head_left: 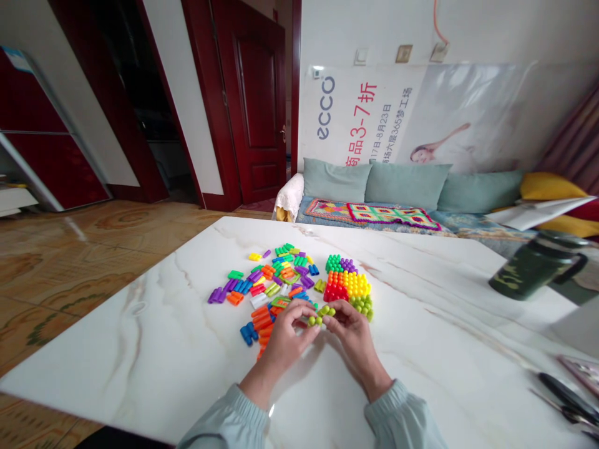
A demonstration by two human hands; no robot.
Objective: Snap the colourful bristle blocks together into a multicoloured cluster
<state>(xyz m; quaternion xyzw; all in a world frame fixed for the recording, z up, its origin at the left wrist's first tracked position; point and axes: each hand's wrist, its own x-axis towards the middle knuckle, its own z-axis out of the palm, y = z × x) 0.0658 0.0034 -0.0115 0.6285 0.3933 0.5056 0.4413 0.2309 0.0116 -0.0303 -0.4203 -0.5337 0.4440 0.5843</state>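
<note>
Above the near side of the pile, my left hand (pixel 291 332) pinches a lime-green toy building piece (pixel 314 321) with round knobs. My right hand (pixel 352 332) is closed on another lime-green knobbed piece (pixel 327 310), close against the first; whether the two are joined I cannot tell. Just beyond my right hand stand knobbed pieces grouped by colour: green (pixel 334 263), purple (pixel 349 265), orange and yellow (pixel 358 284), red (pixel 336 292) and lime green (pixel 364 305). Loose tube-shaped pieces (pixel 262 319) in many colours lie beyond and left of my left hand, partly hidden by it.
Everything lies on a white marble-patterned table (pixel 168 337). A dark green lidded mug (pixel 533 265) stands at the right, with black-handled scissors (pixel 568 396) and a phone-like object (pixel 583 372) nearer me. Behind the table is a sofa with cushions (pixel 406 186).
</note>
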